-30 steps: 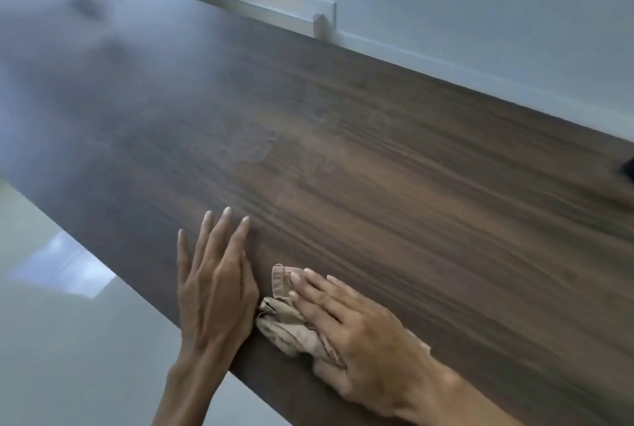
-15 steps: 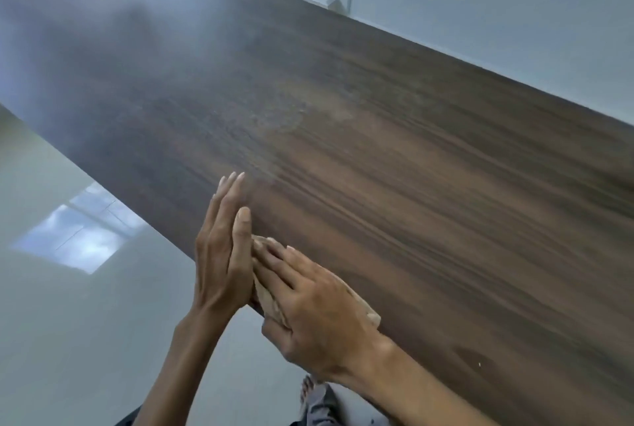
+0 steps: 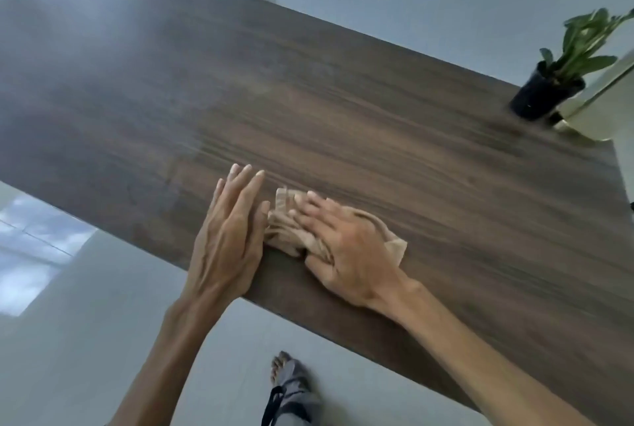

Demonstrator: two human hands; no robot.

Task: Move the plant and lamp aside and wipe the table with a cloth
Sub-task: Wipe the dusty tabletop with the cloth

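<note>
A crumpled beige cloth (image 3: pixel 286 232) lies near the front edge of the dark wooden table (image 3: pixel 343 110). My right hand (image 3: pixel 346 250) presses flat on the cloth, fingers spread over it. Just left of the cloth, my left hand (image 3: pixel 230 237) rests flat on the table with straight fingers, its thumb side touching the cloth. A green plant in a black pot (image 3: pixel 545 93) stands at the table's far right corner. Beside it, at the frame's right edge, I see the lamp (image 3: pixel 597 110), only partly in view, with a pale shade and a gold base.
The table's front edge runs diagonally from left to lower right. Below it lies a glossy pale floor (image 3: pixel 85 305), where my foot (image 3: pixel 291 381) shows. A pale wall rises behind the table, with a white step at the top centre.
The view has swung to the right, bringing the plant and lamp into sight. Both hands and the cloth have slid rightward along the table's front edge, staying side by side.
</note>
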